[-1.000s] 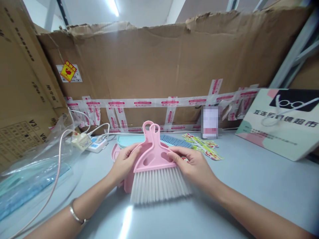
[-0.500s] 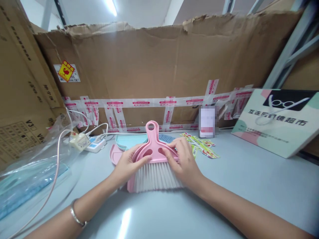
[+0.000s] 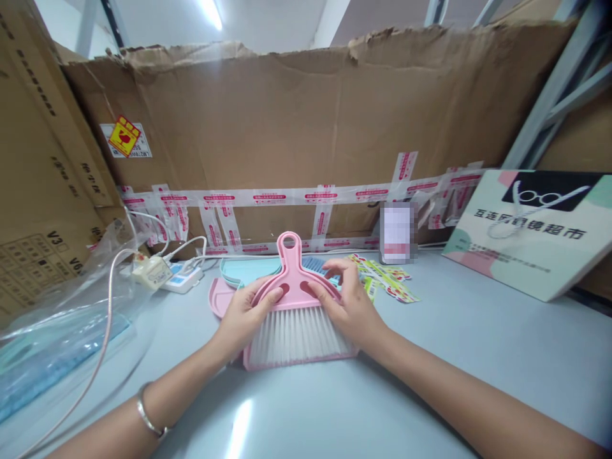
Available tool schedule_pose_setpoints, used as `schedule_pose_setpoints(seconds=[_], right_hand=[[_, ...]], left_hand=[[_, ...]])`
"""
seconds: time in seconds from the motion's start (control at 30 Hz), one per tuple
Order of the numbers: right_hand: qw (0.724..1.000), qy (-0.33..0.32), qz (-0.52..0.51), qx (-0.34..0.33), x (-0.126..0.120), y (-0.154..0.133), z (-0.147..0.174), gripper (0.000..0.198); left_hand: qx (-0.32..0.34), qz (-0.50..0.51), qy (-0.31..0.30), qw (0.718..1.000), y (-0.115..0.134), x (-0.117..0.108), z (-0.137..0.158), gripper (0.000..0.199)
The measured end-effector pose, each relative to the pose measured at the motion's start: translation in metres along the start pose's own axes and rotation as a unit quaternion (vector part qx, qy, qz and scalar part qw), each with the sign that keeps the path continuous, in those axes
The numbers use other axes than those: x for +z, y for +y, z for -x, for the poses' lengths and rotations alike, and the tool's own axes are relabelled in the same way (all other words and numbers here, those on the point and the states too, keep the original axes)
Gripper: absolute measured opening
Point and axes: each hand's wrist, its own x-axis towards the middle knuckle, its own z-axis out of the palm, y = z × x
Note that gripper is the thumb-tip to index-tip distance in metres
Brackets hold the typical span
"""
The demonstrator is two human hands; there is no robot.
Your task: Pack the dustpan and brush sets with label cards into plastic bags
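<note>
A pink hand brush (image 3: 301, 296) with white bristles lies nested against a pink dustpan (image 3: 248, 362), whose rim shows below and beside the bristles. Both handles point away from me and overlap. My left hand (image 3: 245, 312) grips the left side of the pair, thumb on the brush head near an oval hole. On the right side, my right hand (image 3: 351, 306) presses its thumb by the other hole, its index finger raised and bent. Behind them rest a second pink dustpan (image 3: 218, 296), a turquoise dustpan (image 3: 251, 271) and blue bristles (image 3: 313, 264), partly hidden.
Colourful packaging strips (image 3: 387, 277) and a phone (image 3: 398, 233) with a blurred screen are at the back. A power strip (image 3: 184, 278) with cables and a plastic bag (image 3: 62, 344) lie left. A printed carton (image 3: 530, 236) stands right; a large cardboard box (image 3: 287, 127) closes the back.
The dustpan's front rim now shows along the bristle ends, with the brush sitting more evenly against it. My right index finger has lifted slightly. The left thumb has shifted a little.
</note>
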Motion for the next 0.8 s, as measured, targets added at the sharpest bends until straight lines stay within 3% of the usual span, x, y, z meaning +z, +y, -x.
schedule_pose_setpoints(seconds=[0.17, 0.3, 0.47, 0.8], right_hand=[[0.970, -0.172, -0.152, 0.084, -0.009, -0.007, -0.006, 0.028], [0.958, -0.200, -0.174, 0.107, -0.016, -0.008, -0.015, 0.033], [0.939, -0.279, -0.185, 0.084, -0.019, -0.019, -0.030, 0.028], [0.965, -0.234, -0.104, 0.062, -0.012, -0.025, -0.027, 0.023]], left_hand=[[0.004, -0.006, -0.005, 1.000, 0.004, 0.000, 0.001, 0.035], [0.006, -0.014, -0.009, 1.000, 0.006, 0.002, 0.002, 0.034], [0.016, -0.013, -0.029, 0.999, 0.008, 0.004, 0.006, 0.034], [0.022, -0.011, -0.028, 0.999, 0.006, 0.002, 0.007, 0.033]])
